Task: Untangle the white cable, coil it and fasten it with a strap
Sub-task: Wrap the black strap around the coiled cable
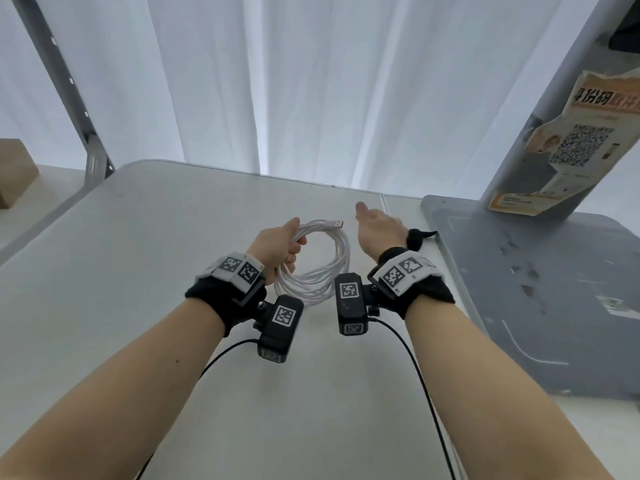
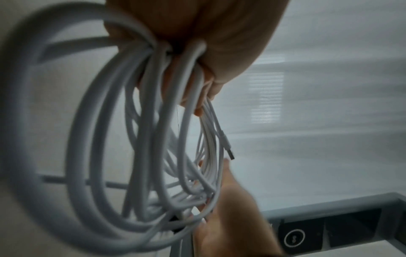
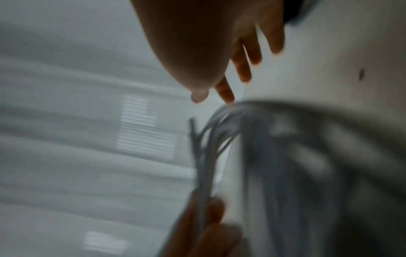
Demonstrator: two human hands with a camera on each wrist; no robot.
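The white cable [image 1: 322,271] is wound into a round coil of several loops, held just above the table. My left hand [image 1: 280,245] grips the coil's left side, fingers curled round the bundled loops [image 2: 175,73]. The USB plug [image 1: 337,223] sticks out at the coil's top, also seen in the left wrist view as the plug [image 2: 229,153]. My right hand [image 1: 375,225] hovers to the right of the coil, fingers [image 3: 246,69] straight and spread, holding nothing. A black strap [image 1: 417,237] lies on the table just right of that hand. The coil [image 3: 274,147] is blurred in the right wrist view.
The white table [image 1: 173,271] runs to a rounded far edge with white curtains behind. A grey stand base [image 1: 536,289] with a leaning column and a paper poster [image 1: 571,147] fills the right side. A cardboard box [image 1: 14,174] sits far left.
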